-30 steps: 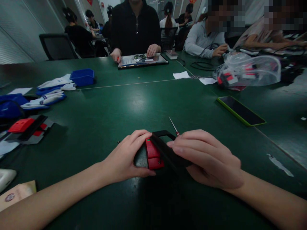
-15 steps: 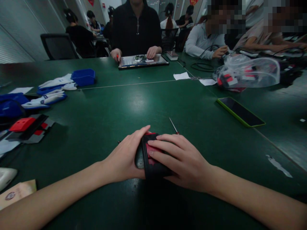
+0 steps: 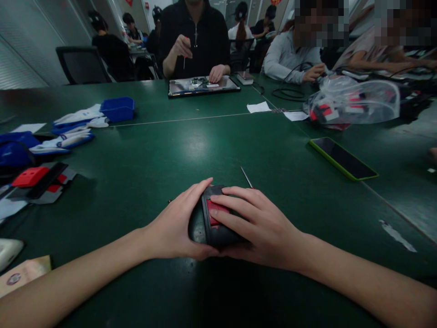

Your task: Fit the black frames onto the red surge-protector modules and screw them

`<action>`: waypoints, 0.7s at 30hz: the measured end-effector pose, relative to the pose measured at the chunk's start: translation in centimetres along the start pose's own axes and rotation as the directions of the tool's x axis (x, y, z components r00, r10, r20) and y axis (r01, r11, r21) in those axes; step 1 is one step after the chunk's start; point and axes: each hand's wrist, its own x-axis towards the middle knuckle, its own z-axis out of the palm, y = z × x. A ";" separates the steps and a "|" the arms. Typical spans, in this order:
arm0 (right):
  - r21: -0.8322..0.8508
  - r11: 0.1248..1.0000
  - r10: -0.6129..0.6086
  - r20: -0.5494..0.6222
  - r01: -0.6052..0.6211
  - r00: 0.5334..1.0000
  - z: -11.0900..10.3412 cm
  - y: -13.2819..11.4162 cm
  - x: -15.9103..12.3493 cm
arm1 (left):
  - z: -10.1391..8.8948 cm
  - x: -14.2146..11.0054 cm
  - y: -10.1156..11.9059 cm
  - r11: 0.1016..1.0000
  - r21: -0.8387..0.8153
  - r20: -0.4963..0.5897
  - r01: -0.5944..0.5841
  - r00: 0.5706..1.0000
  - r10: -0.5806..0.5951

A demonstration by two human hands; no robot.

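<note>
Between my two hands is a small black box-like device (image 3: 218,234) with a red panel on its face, close above or on the green table. My left hand (image 3: 175,223) curves round its left end, thumb at the near edge and fingers at the far edge. Draped over its top and right side is my right hand (image 3: 264,223), fingers across the red panel; it hides much of the device. Just beyond my right fingers lies a thin metal shaft (image 3: 246,176), perhaps a screwdriver, its other end covered by that hand.
A phone with a green edge (image 3: 343,158) lies to the right, behind it a plastic bag (image 3: 375,102) of red and black parts. At left are gloves (image 3: 63,142), a blue bin (image 3: 118,109) and red-and-black parts (image 3: 32,176). Opposite, a person handles a flat panel (image 3: 180,89).
The device has tilted slightly between my hands, and my left thumb has slid right along its near edge. The person opposite has raised one hand, with a screwdriver, off the panel.
</note>
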 end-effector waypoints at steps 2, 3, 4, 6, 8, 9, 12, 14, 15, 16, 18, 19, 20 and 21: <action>0.017 1.000 0.007 0.003 -0.007 1.000 0.1 0.1 -0.1 | -0.1 0.1 0.2 1.000 0.012 -0.003 -0.002 1.000 0.002; 0.028 1.000 0.011 0.002 -0.011 1.000 0.1 0.2 -0.2 | -0.1 0.1 0.3 1.000 0.015 -0.005 -0.004 1.000 0.004; 0.042 0.999 0.016 -0.001 -0.016 1.000 0.2 0.3 -0.3 | -0.1 0.1 0.3 1.000 0.017 -0.008 -0.005 1.000 0.005; 0.075 0.997 0.037 -0.011 -0.036 0.999 0.3 0.5 -0.4 | -0.1 0.2 0.5 1.000 0.017 -0.014 0.007 1.000 -0.007; 0.135 0.987 0.093 -0.015 -0.090 0.996 0.4 0.7 -0.5 | -0.1 0.4 0.7 0.999 0.029 -0.008 0.032 0.999 -0.032; 0.173 0.976 0.134 -0.007 -0.131 0.991 0.5 0.8 -0.4 | -0.1 0.5 0.7 0.998 0.040 -0.001 0.038 0.999 -0.038; 0.274 0.923 0.261 0.071 -0.271 0.963 0.5 0.9 -0.3 | -0.1 0.6 0.9 0.997 0.067 0.017 0.027 0.999 -0.029; 0.318 0.885 0.314 0.132 -0.340 0.940 0.4 0.9 -0.2 | -0.1 0.7 0.9 0.997 0.073 0.016 0.019 1.000 -0.021; 0.336 0.868 0.332 0.154 -0.365 0.931 0.4 0.9 -0.2 | -0.1 0.7 1.0 0.997 0.076 0.017 0.021 1.000 -0.023; 0.352 0.851 0.351 0.171 -0.390 0.921 0.3 0.9 -0.2 | -0.1 0.7 1.0 0.997 0.079 0.020 0.025 0.999 -0.027; 0.375 0.818 0.388 0.198 -0.436 0.900 0.1 0.7 -0.1 | -0.2 0.7 1.1 0.996 0.083 0.029 0.035 0.999 -0.038; 0.386 0.802 0.404 0.212 -0.457 0.890 0.1 0.6 -0.1 | -0.2 0.7 1.1 0.996 0.084 0.033 0.038 0.999 -0.041; 0.398 0.785 0.418 0.226 -0.474 0.880 0.0 0.5 0.0 | -0.2 0.7 1.1 0.996 0.083 0.035 0.038 0.999 -0.041; 0.413 0.767 0.429 0.239 -0.491 0.871 -0.1 0.5 0.1 | -0.3 0.7 1.1 0.996 0.081 0.034 0.036 0.999 -0.039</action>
